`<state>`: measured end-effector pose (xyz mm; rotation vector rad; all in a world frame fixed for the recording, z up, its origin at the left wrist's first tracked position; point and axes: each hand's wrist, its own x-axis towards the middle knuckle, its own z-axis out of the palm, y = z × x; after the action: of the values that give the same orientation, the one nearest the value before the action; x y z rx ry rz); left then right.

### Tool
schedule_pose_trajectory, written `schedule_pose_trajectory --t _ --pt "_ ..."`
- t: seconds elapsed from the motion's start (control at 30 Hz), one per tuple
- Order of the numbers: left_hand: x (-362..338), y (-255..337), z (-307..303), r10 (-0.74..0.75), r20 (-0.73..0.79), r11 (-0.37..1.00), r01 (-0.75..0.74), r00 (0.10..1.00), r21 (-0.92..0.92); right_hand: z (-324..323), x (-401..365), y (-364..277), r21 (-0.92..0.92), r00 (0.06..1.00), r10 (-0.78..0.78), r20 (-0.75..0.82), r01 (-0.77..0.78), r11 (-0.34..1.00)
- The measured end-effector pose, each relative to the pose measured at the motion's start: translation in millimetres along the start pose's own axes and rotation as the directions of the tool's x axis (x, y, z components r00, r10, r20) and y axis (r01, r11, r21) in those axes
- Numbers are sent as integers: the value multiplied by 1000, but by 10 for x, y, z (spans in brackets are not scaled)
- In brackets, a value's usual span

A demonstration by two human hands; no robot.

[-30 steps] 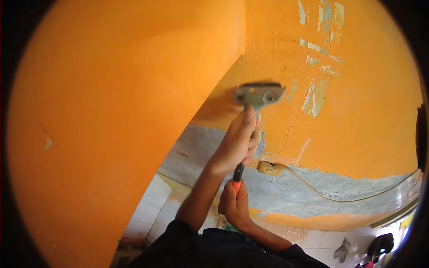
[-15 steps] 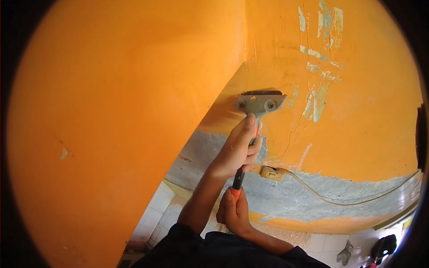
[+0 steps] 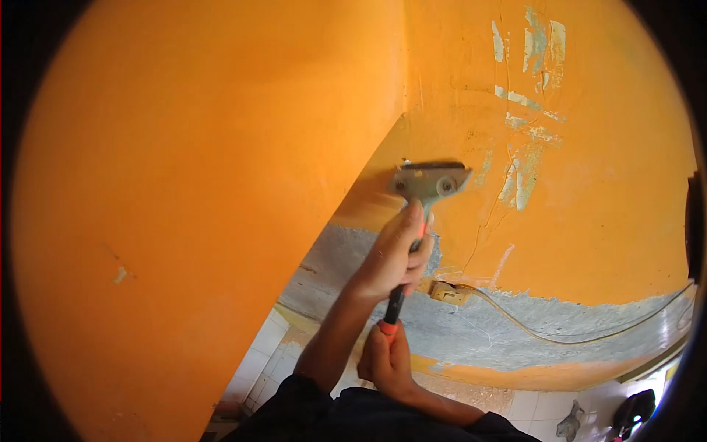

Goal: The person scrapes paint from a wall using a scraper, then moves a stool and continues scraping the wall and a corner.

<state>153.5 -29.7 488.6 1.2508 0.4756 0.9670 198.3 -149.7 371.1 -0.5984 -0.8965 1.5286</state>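
A paint scraper (image 3: pixel 431 182) with a wide grey head and a black-and-red handle lies against the orange wall (image 3: pixel 589 221), its blade edge pointing up. My left hand (image 3: pixel 398 250) is closed around the upper handle, thumb stretched along it just below the head. Lower down, my right hand (image 3: pixel 387 361) grips the red end of the handle. A small pale spot shows at the blade's left corner. Right of the head, bare pale patches (image 3: pixel 521 184) and thin cracks mark the paint.
An orange wall surface (image 3: pixel 184 184) fills the left side, close to my left arm. Below the scraper, a yellowish socket box (image 3: pixel 448 292) carries a cable (image 3: pixel 537 331) running right along a grey bare strip (image 3: pixel 486 324). White tiles (image 3: pixel 526 405) and a dark object (image 3: pixel 635 409) are at lower right.
The whole view has shifted slightly, so the wall sits lower in it. The scraper head has moved down a little, slightly blurred, and a pale spot now shows at its left corner. Both hands keep their grip.
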Motion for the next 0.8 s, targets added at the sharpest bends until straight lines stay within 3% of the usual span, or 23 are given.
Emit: schedule_pose_trajectory --t 0.13,0.23,0.27,0.4,0.5,0.57,0.6,0.7,0.8 --pt "66 83 38 13 -10 1000 -13 1000 14 -18 61 -56 -108 999 -44 9 44 993" --pt "36 99 55 69 -15 997 -68 998 33 -7 90 -77 -73 998 -64 18 65 995" --pt "0 3 38 25 -16 1000 -25 1000 1 -13 16 -80 -152 999 -20 -41 13 988" --pt "61 162 50 28 -1 999 -28 1000 -23 83 85 -135 -36 999 -16 34 17 999" --pt "40 158 59 59 -21 998 -59 998 -25 33 20 -152 -61 1000 -20 14 21 998" --pt "22 189 115 2 20 999 -1 1000 -46 59 32 -197 -55 1000 -18 15 19 998" --pt "34 207 104 6 -43 1000 -8 999 -24 76 64 -186 -37 999 -12 40 14 999" --pt "57 183 26 47 -12 998 -48 999 -38 97 12 -139 -36 995 5 98 -2 999" --pt "28 41 -2 -22 23 999 23 999 -46 23 37 -59 -112 997 -57 44 61 992"
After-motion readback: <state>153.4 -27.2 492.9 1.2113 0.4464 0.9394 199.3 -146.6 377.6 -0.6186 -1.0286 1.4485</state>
